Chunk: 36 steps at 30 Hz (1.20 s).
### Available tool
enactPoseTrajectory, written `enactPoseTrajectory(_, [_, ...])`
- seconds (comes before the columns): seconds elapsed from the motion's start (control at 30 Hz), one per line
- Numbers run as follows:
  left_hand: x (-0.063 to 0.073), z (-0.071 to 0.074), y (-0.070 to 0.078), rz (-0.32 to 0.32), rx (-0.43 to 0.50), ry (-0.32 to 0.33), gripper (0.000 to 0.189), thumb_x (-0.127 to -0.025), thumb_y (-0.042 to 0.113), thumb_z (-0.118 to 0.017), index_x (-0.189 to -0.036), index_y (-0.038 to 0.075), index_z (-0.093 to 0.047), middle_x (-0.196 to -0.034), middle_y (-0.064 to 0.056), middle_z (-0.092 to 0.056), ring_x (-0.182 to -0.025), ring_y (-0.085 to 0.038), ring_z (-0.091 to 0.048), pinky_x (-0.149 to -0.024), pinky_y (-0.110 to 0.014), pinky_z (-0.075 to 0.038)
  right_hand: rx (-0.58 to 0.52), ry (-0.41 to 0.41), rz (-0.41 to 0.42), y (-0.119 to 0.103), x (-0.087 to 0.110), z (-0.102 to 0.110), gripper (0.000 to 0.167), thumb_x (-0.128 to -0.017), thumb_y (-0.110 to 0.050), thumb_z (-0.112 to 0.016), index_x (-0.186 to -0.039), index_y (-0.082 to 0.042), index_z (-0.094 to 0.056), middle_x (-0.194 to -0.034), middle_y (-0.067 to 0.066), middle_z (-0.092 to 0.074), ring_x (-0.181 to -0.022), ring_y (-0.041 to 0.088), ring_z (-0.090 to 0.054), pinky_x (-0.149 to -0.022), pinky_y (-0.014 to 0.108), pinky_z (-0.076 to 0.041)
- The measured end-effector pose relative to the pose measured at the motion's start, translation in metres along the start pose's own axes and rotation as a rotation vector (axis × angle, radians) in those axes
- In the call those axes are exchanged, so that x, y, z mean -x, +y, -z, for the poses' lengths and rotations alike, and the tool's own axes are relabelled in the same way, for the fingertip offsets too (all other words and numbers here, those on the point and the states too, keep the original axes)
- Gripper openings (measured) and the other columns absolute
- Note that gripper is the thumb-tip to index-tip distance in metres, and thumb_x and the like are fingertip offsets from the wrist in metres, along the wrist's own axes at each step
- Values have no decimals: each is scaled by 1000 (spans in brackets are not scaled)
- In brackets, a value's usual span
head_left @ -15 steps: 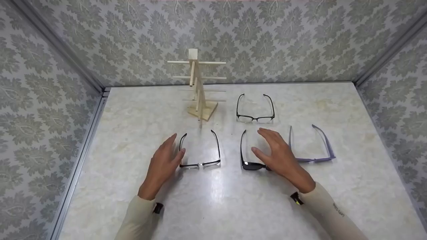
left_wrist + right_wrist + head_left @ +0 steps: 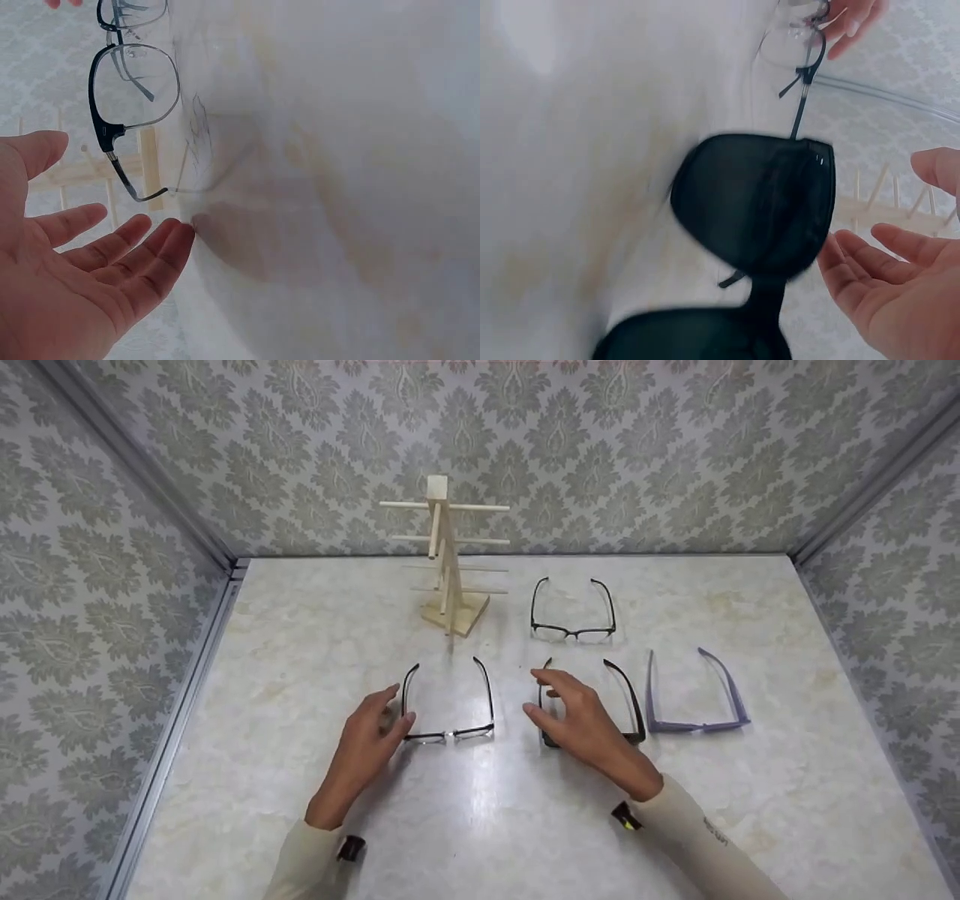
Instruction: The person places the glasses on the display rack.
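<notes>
My left hand [image 2: 366, 739] hovers at the left side of half-rimmed black eyeglasses [image 2: 474, 729], its thumb near the left hinge. In the left wrist view those eyeglasses [image 2: 97, 97] show clear lenses, and the fingers [image 2: 154, 281] are loosely extended with nothing between them. Over the black sunglasses [image 2: 637, 736] is my right hand [image 2: 589, 735], hiding most of their front. The right wrist view shows the dark lenses of the sunglasses [image 2: 750, 202] beside the relaxed fingers [image 2: 847, 281]; nothing is in that hand.
A wooden display rack [image 2: 448, 547] with crossbars stands at the back, left of centre. Black-framed eyeglasses [image 2: 574, 631] lie behind the sunglasses, and purple glasses [image 2: 697, 727] lie to their right. Patterned wall panels [image 2: 637, 472] enclose the marbled table [image 2: 300, 622].
My right hand has moved left across the sunglasses, uncovering their right temple and the purple glasses' left side. The left hand stays beside the half-rimmed eyeglasses. The head view has shifted slightly.
</notes>
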<state>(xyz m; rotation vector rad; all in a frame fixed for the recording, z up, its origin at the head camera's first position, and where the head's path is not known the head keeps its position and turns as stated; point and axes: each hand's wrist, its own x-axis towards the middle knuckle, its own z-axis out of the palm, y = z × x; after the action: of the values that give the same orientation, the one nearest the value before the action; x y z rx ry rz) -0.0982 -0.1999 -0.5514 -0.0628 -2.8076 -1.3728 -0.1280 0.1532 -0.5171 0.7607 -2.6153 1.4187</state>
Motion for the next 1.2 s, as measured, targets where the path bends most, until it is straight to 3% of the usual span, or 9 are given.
enactPoseTrajectory(0.23, [8, -8, -3, 8, 66, -3, 57, -107, 23, -77, -157, 3, -59, -141, -16, -69, -104, -24, -70, -87, -43, -62, -65, -53, -48, -8, -1, -16, 49, -104, -13, -78, -147, 5, -63, -144, 25, -66, -125, 45, -69, -103, 53, -61])
enactPoseTrajectory(0.5, [13, -12, -6, 61, 225, -22, 56, -106, 16, -78, -156, -1, -59, -136, -17, -72, -96, -23, -73, -70, -29, -64, -86, -91, -101, -11, -7, -37, 46, -105, -9, -75, -144, 12, -61, -141, 32, -65, -121, 47, -71, -102, 53, -63])
enactPoseTrajectory(0.77, [16, -17, -8, 103, 242, 5, 56, -105, 15, -79, -155, 1, -60, -129, -13, -75, -102, -23, -72, -73, -27, -64, -147, -110, -168, -17, -12, -55, 48, -103, -7, -73, -143, 15, -60, -136, 34, -65, -114, 47, -74, -99, 53, -64])
enactPoseTrajectory(1.03, [21, -19, -11, 107, 264, 26, 62, -102, 8, -80, -158, 0, -56, -127, -17, -76, -102, -24, -74, -71, -24, -63, -7, -96, -150, -20, -12, -69, 52, -101, -11, -75, -143, 14, -59, -127, 29, -69, -113, 39, -68, -101, 57, -59])
enactPoseTrajectory(1.2, [21, -20, -8, 146, 274, 16, 62, -102, 7, -80, -158, -3, -55, -126, -16, -77, -108, -26, -75, -75, -21, -61, 44, -93, -140, -18, -8, -74, 49, -102, -4, -73, -145, 13, -58, -114, 25, -69, -106, 36, -67, -92, 55, -60])
